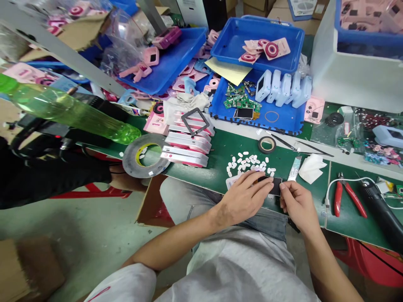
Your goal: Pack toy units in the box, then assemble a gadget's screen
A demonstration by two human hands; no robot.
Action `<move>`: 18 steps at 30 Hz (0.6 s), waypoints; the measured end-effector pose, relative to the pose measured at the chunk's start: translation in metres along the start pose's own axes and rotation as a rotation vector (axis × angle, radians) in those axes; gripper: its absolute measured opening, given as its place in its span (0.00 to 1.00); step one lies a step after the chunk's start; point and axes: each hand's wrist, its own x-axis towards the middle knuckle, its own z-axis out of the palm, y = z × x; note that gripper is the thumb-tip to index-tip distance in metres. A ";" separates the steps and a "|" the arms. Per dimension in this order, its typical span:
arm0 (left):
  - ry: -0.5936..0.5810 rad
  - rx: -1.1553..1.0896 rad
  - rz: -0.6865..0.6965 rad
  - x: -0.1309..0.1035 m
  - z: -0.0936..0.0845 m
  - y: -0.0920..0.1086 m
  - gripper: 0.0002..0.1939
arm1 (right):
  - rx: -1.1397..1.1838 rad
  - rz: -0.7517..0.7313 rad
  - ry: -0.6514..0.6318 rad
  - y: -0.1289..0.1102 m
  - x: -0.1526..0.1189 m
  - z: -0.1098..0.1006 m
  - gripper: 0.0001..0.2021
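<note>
A small black display screen (276, 187) lies at the bench's front edge, between my hands. My left hand (241, 202) rests flat over its left part, fingers stretched out and hiding some of it. Under that palm, one edge of a white casing (231, 181) shows. With thumb and fingertips, my right hand (298, 204) pinches the screen's right edge. Just beyond my fingers, several small white oval pieces (248, 161) are scattered on the green bench top. A silvery strip (294, 168) and a crumpled white tissue (311, 168) lie past my right hand.
Stacked white-and-pink devices (185, 151) and a grey tape roll (129, 161) sit left. Red-handled cutters (338, 197) and a black electric screwdriver (379, 209) are right. Behind stands a blue tray (267, 121) with circuit boards and light-blue devices. Another person's arm (56, 176) reaches in at left.
</note>
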 end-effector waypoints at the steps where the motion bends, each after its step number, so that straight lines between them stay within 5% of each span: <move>1: -0.012 -0.002 0.001 0.001 0.000 0.001 0.16 | -0.012 -0.010 -0.002 0.000 0.000 0.000 0.28; 12: -0.070 -0.025 -0.006 0.011 0.007 0.014 0.20 | -0.047 -0.131 0.015 0.001 -0.002 0.003 0.24; 18: -0.047 -0.124 -0.098 0.008 -0.006 -0.006 0.26 | -0.042 -0.114 0.006 0.005 -0.003 0.001 0.23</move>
